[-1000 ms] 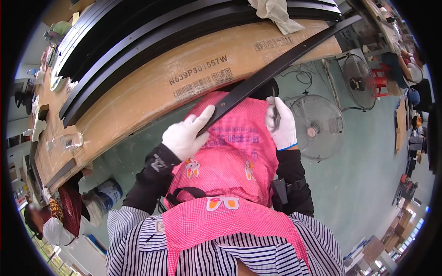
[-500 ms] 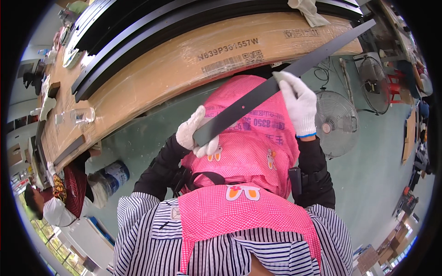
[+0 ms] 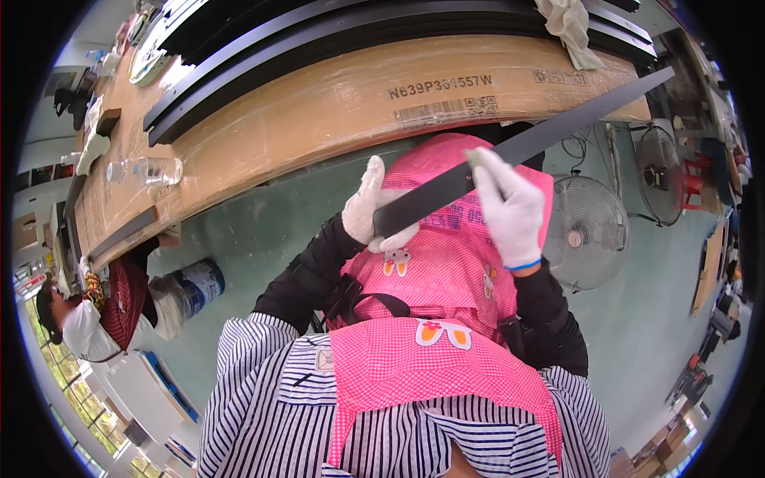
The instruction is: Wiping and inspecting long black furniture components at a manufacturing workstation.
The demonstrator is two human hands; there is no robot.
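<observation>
Left hand [image 3: 368, 209] in a white work glove, curled around the lower end of a long black strip [image 3: 522, 147] — fingers wrapped under it, thumb side up. Right hand [image 3: 508, 209], gloved white as well with a blue cuff band, lying over the strip further along, fingers closed down on its top face; grasping it rather than merely resting, as far as can be seen. Strip slanting from about 8 o'clock at the left hand up toward 2 o'clock, its far end reaching past the edge of the long cardboard-wrapped bench [image 3: 319, 119]. Held in the air above a pink checked apron [image 3: 446, 263], clear of the bench front.

On the bench top, at 12 o'clock, several more long black strips [image 3: 335, 40] lying side by side along its length, with a crumpled pale rag [image 3: 567, 28] draped over them toward 1 o'clock. At 10 o'clock on the bench, a small clear plastic box [image 3: 147, 170] — contents too small to tell.

On the green floor at 8 o'clock, a blue and white can [image 3: 191, 287] lying near the bench leg; whether anything is inside cannot be told. Beside it, at 9 o'clock, another person [image 3: 92, 311] in a dark red vest, bent low. At 3 o'clock, a round floor fan [image 3: 586, 231] just behind the right hand, and a second fan [image 3: 657, 171] further off.
</observation>
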